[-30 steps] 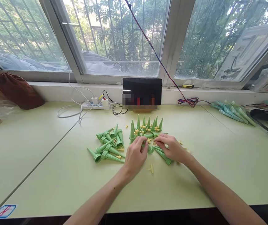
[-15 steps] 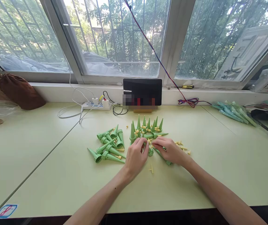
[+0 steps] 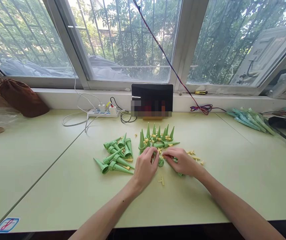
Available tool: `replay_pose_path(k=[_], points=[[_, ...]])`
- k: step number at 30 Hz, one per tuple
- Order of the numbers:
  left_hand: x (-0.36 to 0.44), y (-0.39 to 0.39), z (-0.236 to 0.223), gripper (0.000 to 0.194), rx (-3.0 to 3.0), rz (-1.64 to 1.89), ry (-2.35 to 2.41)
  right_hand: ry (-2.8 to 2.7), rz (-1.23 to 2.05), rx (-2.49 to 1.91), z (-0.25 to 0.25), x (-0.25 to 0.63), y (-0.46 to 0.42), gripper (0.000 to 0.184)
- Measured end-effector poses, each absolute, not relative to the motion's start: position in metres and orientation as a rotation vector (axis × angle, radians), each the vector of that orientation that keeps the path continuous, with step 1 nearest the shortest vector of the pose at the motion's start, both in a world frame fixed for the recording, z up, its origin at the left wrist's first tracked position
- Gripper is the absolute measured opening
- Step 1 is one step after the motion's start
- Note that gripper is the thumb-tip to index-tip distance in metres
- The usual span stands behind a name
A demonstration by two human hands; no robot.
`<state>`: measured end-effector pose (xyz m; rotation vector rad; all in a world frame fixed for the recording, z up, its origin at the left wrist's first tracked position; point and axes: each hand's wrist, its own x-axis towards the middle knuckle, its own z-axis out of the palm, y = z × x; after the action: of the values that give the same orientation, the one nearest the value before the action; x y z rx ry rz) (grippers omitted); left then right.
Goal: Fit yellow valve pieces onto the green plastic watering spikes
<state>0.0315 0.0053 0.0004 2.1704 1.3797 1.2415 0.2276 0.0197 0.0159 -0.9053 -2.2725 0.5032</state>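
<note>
My left hand (image 3: 145,166) is closed around a green plastic spike (image 3: 160,162), whose wide collar shows just below the fingertips. Close on its right, my right hand (image 3: 182,162) has its thumb and fingers pinched together; whatever sits in the pinch is too small to make out. Under that hand lies another green spike (image 3: 180,174), mostly covered. Beyond my hands, several green spikes (image 3: 148,130) stand point up with small yellow valves (image 3: 154,137) among them. One yellow valve (image 3: 162,180) lies on the near side of my hands.
A loose pile of green spikes (image 3: 118,158) lies left of my hands. More yellow pieces (image 3: 194,156) are scattered to the right. Along the back are a power strip (image 3: 104,112), a dark screen (image 3: 152,96), bundled wires (image 3: 201,108) and bagged parts (image 3: 251,121).
Both hands stay almost in place, with only a very slight shift of the right fingers. The spikes and yellow pieces lie as before.
</note>
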Motion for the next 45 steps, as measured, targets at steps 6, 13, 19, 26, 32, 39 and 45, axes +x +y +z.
replay_pose_path(k=[6, 13, 19, 26, 32, 39, 45], points=[[0.0312, 0.0058, 0.0005, 0.008, 2.173, 1.246, 1.379, -2.288, 0.487, -0.896, 0.0159, 0.2282, 0.0196, 0.018], [0.0321, 0.0061, 0.0022, 0.010, 2.165, 1.246, 1.376, -2.256, 0.506, -0.851, 0.0170, 0.2275, 0.0192, 0.016], [0.0312, 0.0044, 0.0011, 0.010, 2.161, 1.241, 1.376, -2.248, 0.552, -0.866, 0.0177, 0.2275, 0.0188, 0.017], [0.0315, 0.0040, 0.0054, 0.013, 2.182, 1.090, 1.385, -2.226, 0.591, -0.927, 0.0125, 0.2293, 0.0228, 0.019], [0.0316, 0.0033, 0.0046, 0.017, 2.269, 0.874, 1.404, -2.217, 0.605, -0.934, 0.0110, 0.2284, 0.0251, 0.021], [0.0307, 0.0035, 0.0051, 0.017, 2.288, 0.837, 1.355, -2.239, 0.602, -0.942, 0.0092, 0.2296, 0.0260, 0.024], [0.0315, -0.0002, 0.0064, 0.016, 2.321, 0.759, 1.398, -2.241, 0.584, -0.957, 0.0099, 0.2303, 0.0256, 0.024]])
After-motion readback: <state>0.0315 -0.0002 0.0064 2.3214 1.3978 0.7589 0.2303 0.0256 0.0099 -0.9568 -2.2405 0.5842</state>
